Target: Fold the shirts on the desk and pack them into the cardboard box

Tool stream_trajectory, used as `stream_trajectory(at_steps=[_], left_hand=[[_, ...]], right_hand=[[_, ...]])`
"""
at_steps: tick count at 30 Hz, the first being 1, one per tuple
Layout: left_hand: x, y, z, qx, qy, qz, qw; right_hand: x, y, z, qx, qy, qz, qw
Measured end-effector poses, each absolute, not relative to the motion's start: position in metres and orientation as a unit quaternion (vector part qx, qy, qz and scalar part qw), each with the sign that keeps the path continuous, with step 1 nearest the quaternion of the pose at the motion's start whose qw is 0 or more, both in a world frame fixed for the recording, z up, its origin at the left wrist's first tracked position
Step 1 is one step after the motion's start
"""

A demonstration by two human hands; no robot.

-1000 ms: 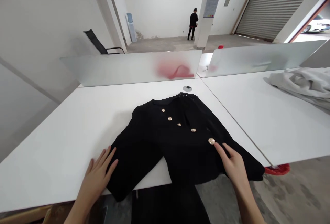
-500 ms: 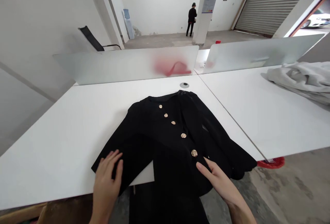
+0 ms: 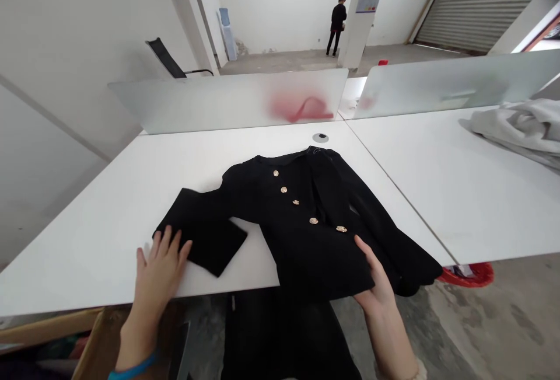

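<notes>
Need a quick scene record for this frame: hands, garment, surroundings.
garment: black jacket with gold buttons, lying on a white table
left hand: open, fingers on the sleeve cuff
right hand: appears to hold the lower front edge of the jacket
rest: grey cloth on the adjoining table; frosted divider; co-worker standing in the distance

White desk point(image 3: 109, 240), black gold-buttoned jacket point(image 3: 297, 216) spread across it, round cable grommet point(image 3: 321, 138), adjoining white desk point(image 3: 415, 205), crumpled grey cloth point(image 3: 516, 132) on that desk
</notes>
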State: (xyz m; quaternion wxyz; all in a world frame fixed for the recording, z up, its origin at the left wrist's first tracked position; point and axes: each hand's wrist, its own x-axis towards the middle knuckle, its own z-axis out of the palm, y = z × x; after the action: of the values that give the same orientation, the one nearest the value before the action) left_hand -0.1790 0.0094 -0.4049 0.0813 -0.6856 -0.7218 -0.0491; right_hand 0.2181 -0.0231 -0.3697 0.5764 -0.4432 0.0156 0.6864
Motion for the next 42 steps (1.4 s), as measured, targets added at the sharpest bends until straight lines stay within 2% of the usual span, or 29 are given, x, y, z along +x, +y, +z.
stream_trajectory(at_steps=[5,10,13,16,21,25,29,31,35,38,42], left_hand=[[-0.204,0.021,-0.384,-0.496,-0.861,-0.108,0.034],[-0.231,0.008,-0.368,-0.437,-0.891,-0.115,0.043],[-0.221,0.005,-0.359,-0.495,-0.858,-0.109,0.082],[-0.176,0.019,-0.350,-0.651,-0.743,-0.118,0.102],[-0.067,0.072,-0.346,-0.863,-0.503,-0.037,0.018],[-0.017,0.134,-0.355,-0.841,-0.537,0.043,-0.045],[-0.011,0.196,-0.369,-0.818,-0.563,0.077,-0.089],[-0.016,0.220,-0.375,-0.817,-0.561,0.080,-0.103],[-0.025,0.248,-0.386,-0.825,-0.552,0.058,-0.107],[-0.031,0.256,-0.394,-0.828,-0.553,0.023,-0.090],[-0.042,0.265,-0.400,-0.824,-0.563,-0.019,-0.070]], right_hand=[[0.215,-0.033,-0.381,-0.502,-0.106,0.663,0.545],[0.220,-0.058,-0.400,-0.568,-0.228,0.633,0.475],[0.213,-0.077,-0.417,-0.573,-0.236,0.661,0.424],[0.190,-0.088,-0.428,-0.541,-0.190,0.715,0.399],[0.151,-0.087,-0.420,-0.457,-0.101,0.776,0.422],[0.151,-0.089,-0.397,-0.357,-0.226,0.815,0.397],[0.162,-0.095,-0.393,-0.425,-0.395,0.749,0.318],[0.164,-0.094,-0.404,-0.470,-0.401,0.710,0.337],[0.164,-0.082,-0.435,-0.480,-0.278,0.698,0.453],[0.167,-0.076,-0.444,-0.505,-0.229,0.692,0.463],[0.168,-0.078,-0.435,-0.545,-0.333,0.614,0.464]])
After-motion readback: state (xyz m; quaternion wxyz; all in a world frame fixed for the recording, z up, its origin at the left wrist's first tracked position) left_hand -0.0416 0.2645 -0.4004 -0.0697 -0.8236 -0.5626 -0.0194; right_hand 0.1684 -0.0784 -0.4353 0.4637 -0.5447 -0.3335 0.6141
